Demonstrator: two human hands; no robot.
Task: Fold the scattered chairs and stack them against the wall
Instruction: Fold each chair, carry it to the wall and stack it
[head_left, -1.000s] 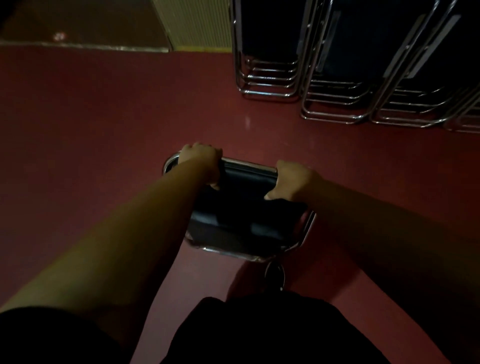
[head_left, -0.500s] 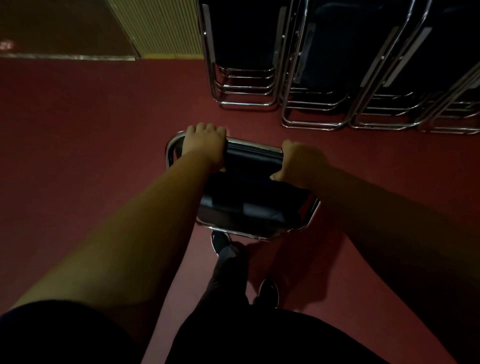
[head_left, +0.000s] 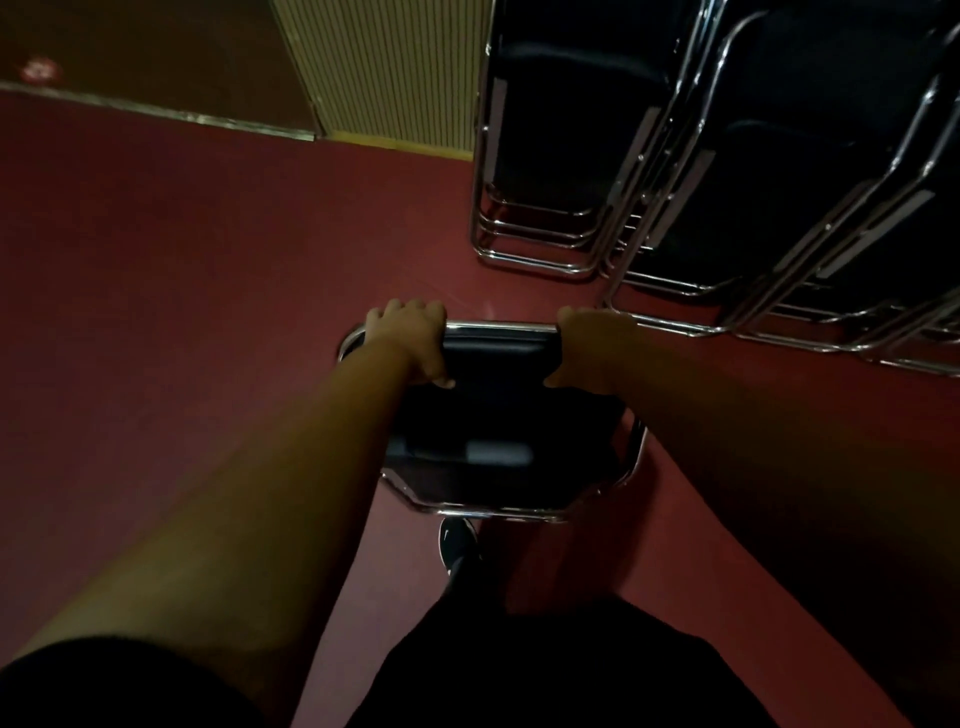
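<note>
left hand (head_left: 410, 332) and right hand (head_left: 592, 345), fingers clamped round the top rail of a folded chair (head_left: 493, 415), stacked chairs (head_left: 571, 130) near

Lies in dim light, with a dark red floor (head_left: 156, 312). Shows a pale ribbed wall panel (head_left: 384, 67) at 12 o'clock above a yellowish skirting (head_left: 405, 143), and a dark brown wall (head_left: 156, 47) at 10 to 11 o'clock behind a metal floor strip (head_left: 156, 111).

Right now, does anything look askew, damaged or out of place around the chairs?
Nothing stands out. The left hand and right hand grip the top rail of the black chair evenly, and the stacked chairs stand in tidy rows. Those further right look more slanted, but that may be the wide lens.
</note>
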